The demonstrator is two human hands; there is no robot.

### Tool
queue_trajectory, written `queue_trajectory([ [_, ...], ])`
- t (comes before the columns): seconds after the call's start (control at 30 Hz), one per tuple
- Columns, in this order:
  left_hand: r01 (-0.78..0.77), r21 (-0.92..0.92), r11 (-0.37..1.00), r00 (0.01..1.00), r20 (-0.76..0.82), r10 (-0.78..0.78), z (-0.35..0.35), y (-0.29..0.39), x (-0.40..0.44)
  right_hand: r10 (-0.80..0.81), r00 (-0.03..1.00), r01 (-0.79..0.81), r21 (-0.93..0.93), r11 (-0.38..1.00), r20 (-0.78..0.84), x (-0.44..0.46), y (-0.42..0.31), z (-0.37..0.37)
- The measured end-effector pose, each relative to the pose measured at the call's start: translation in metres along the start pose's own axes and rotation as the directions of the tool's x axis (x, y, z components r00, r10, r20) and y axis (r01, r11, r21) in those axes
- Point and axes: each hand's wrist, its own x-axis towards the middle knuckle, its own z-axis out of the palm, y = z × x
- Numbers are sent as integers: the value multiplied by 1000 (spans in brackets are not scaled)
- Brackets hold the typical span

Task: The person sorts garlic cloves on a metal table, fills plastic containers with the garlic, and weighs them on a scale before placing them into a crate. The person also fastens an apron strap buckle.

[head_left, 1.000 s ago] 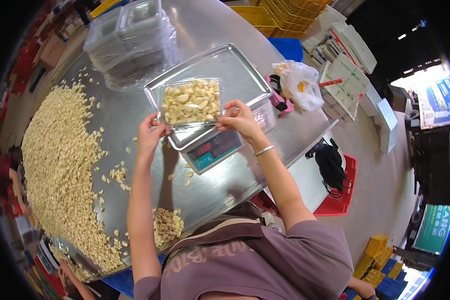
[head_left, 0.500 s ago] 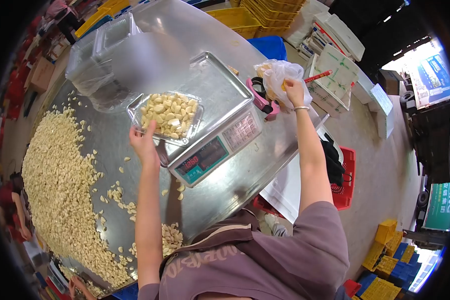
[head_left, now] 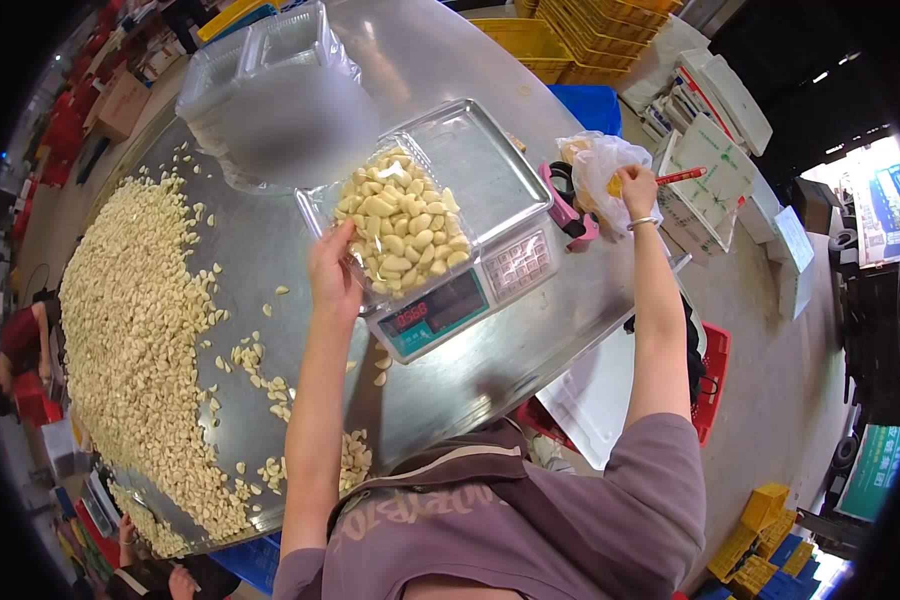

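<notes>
My left hand (head_left: 336, 272) grips the left edge of a clear plastic tray of peeled garlic cloves (head_left: 406, 226), tilted over the left part of a metal pan (head_left: 490, 165). Under the pan is a scale whose red display (head_left: 410, 316) is lit. My right hand (head_left: 635, 190) is closed at a white plastic bag (head_left: 598, 165) with yellowish things in it; its fingertips pinch something yellow-orange. Between the pan and the bag lies a pink tape dispenser (head_left: 567, 215).
A large heap of garlic cloves (head_left: 140, 350) covers the table's left side. Stacked clear trays (head_left: 260, 70) stand at the back, partly behind a blurred patch. Yellow crates (head_left: 520, 45) and a blue bin (head_left: 588, 105) lie beyond. Another person's hand (head_left: 182, 582) shows at bottom left.
My right hand has let go of the garlic tray and moved right to the plastic bag. The tray, held in my left hand, has been lifted and tilted.
</notes>
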Motion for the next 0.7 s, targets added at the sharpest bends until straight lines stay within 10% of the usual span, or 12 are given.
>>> queue_trajectory([
  [0.13, 462, -503, 730, 869, 422, -259, 27, -1, -45, 122, 986, -105, 147, 984, -112, 6, 7, -2],
  [0.3, 861, -496, 112, 501, 865, -24, 31, -21, -69, 257, 960, -131, 635, 762, -110, 1, -3, -1],
  [0.7, 928, -365, 70, 365, 931, 4, 47, -31, -108, 43, 938, -342, 898, 277, 344, -125, -159, -60],
])
